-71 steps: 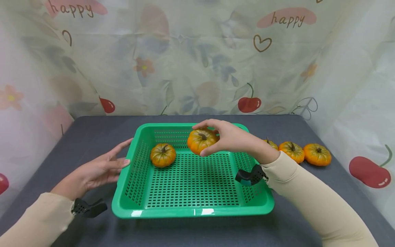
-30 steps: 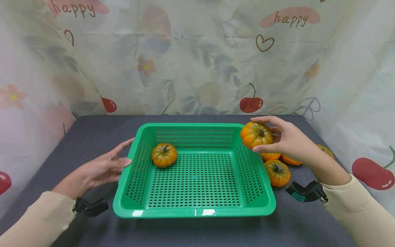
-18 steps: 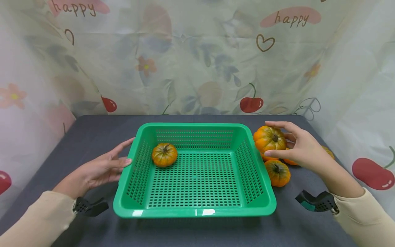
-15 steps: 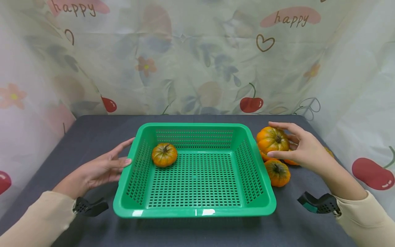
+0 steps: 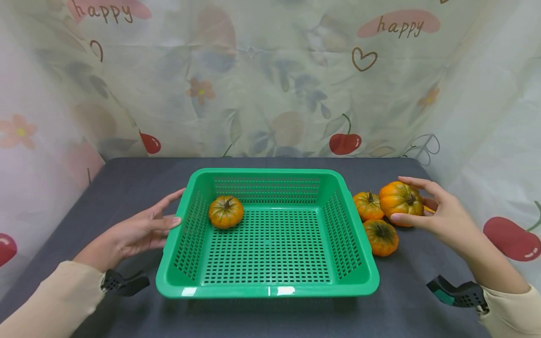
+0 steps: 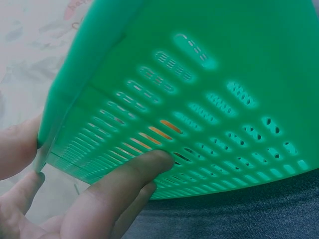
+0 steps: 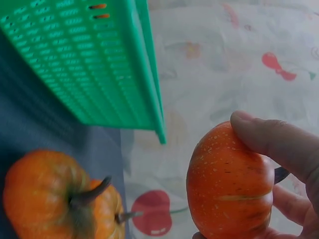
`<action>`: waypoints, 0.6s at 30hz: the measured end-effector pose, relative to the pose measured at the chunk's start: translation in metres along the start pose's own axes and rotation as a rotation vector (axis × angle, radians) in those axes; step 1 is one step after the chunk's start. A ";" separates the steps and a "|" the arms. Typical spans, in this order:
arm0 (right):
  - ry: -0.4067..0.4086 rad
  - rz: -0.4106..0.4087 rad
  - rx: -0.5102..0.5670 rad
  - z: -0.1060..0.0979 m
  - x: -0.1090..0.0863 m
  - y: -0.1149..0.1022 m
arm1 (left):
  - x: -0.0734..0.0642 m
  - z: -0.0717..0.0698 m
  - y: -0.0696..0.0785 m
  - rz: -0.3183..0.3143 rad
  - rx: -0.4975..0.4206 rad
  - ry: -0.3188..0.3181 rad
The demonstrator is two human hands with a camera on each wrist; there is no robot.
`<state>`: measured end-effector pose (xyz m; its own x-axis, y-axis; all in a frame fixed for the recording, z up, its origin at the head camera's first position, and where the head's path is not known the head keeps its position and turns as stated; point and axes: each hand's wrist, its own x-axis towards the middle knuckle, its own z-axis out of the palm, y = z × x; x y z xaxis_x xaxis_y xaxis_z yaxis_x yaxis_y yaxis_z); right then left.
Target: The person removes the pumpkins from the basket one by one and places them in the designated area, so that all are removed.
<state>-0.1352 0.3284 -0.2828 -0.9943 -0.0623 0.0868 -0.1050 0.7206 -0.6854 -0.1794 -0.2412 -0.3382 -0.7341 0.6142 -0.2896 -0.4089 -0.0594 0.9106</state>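
Observation:
My right hand (image 5: 441, 211) grips a small orange pumpkin (image 5: 400, 204) between thumb and fingers, right of the green basket (image 5: 268, 291). The right wrist view shows the same pumpkin (image 7: 227, 186) from the side, its stem toward the palm. Two more pumpkins, one farther back (image 5: 367, 205) and one nearer (image 5: 381, 238), sit against the basket's right side. My left hand (image 5: 131, 233) holds the basket by its left rim; in the left wrist view its thumb and a finger pinch that rim, and another fingertip (image 6: 160, 158) touches the slotted wall. Inside, at the back left, lies one pumpkin (image 5: 226, 212).
A dark grey cloth (image 5: 253, 319) covers the table. Behind and at both sides hangs a printed curtain (image 5: 262, 94) with cherries and flowers. A sliver of orange (image 5: 428, 210) shows behind the right hand's fingers, mostly hidden.
From above the basket, my right hand has carried its pumpkin right, past the rim, and lower beside the other pumpkins. My left hand and the basket have stayed put.

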 end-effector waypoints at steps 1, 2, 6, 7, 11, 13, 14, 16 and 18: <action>0.005 0.003 0.000 -0.001 -0.001 0.003 | 0.000 0.000 0.000 0.001 0.000 -0.002; 0.011 0.005 -0.001 -0.002 -0.002 0.006 | 0.000 0.000 0.000 0.002 -0.001 -0.003; 0.016 0.006 0.013 -0.004 -0.006 0.017 | 0.000 0.000 0.000 0.003 -0.003 -0.010; 0.017 0.007 0.010 -0.005 -0.007 0.019 | 0.000 0.000 0.000 0.004 -0.002 -0.011; 0.002 0.034 -0.005 -0.006 -0.011 0.030 | 0.000 -0.001 0.000 0.004 -0.005 -0.015; -0.013 0.050 -0.024 -0.007 -0.012 0.035 | 0.000 -0.001 0.000 0.003 -0.009 -0.014; -0.024 0.059 -0.025 -0.008 -0.012 0.038 | 0.000 0.000 0.000 0.002 -0.012 -0.013; -0.040 0.075 -0.036 -0.007 -0.013 0.043 | 0.000 0.000 0.001 0.002 -0.016 -0.012; -0.051 0.087 -0.052 -0.007 -0.014 0.050 | 0.000 0.000 0.001 0.002 -0.018 -0.011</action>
<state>-0.1263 0.3699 -0.3129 -0.9994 -0.0322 -0.0097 -0.0182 0.7599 -0.6498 -0.1795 -0.2411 -0.3375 -0.7288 0.6228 -0.2845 -0.4171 -0.0743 0.9058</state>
